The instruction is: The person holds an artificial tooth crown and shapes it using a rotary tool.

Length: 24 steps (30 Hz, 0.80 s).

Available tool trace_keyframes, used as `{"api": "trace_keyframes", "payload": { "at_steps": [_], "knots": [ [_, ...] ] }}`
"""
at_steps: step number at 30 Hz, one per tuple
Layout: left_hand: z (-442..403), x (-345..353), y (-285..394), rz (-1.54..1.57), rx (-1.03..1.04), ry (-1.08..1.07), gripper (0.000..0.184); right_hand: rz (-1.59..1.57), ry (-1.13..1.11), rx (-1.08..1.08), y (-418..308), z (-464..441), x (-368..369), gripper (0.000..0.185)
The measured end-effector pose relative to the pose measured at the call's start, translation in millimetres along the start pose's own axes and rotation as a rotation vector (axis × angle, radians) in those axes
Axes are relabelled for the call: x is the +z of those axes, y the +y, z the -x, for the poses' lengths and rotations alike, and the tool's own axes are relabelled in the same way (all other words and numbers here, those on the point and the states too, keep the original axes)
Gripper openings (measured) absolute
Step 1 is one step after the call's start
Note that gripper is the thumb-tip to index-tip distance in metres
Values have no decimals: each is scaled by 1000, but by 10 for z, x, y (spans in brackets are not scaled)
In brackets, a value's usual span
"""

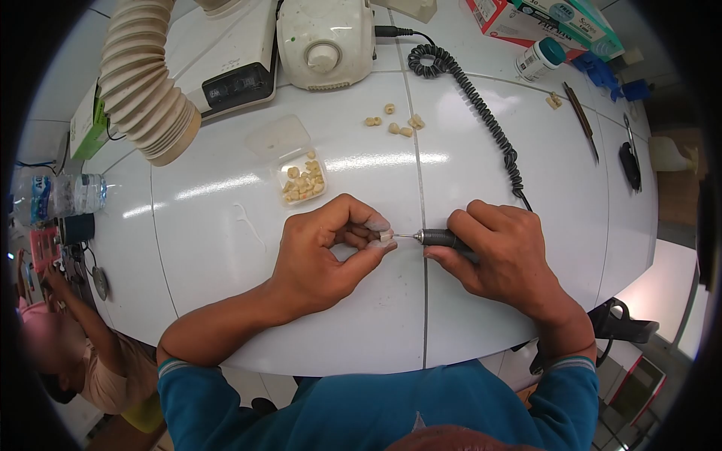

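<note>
Between the thumb and fingertips of my left hand is a small pale dental crown; the fingertips are dusted white. My right hand grips a black rotary handpiece, its thin metal bur pointing left and meeting the crown or nearly so. Just beyond my left hand stands a small clear plastic box with its lid open, holding several cream tooth-shaped pieces. Farther back, more loose tooth-shaped pieces lie on the white table.
A coiled black cord runs from a cream control unit towards the handpiece. A ribbed hose hangs at the upper left. Bottle, boxes and a knife-like tool lie right. Another person sits at left.
</note>
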<state>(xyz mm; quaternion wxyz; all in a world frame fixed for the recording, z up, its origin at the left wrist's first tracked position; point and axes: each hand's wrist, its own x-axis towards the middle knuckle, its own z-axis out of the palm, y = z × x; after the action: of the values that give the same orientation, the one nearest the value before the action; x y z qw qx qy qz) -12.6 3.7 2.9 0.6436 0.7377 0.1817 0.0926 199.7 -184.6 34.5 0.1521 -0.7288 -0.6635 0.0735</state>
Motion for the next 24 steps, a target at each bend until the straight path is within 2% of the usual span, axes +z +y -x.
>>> {"api": "trace_keyframes", "payload": {
  "at_steps": [5,24],
  "knots": [
    [-7,34,-42,39,28,67,19,-5,-7,0,4,1,-6,40],
    [-12,33,-13,19,38,69,18,11,-4,-2,1,6,1,40]
  ]
}}
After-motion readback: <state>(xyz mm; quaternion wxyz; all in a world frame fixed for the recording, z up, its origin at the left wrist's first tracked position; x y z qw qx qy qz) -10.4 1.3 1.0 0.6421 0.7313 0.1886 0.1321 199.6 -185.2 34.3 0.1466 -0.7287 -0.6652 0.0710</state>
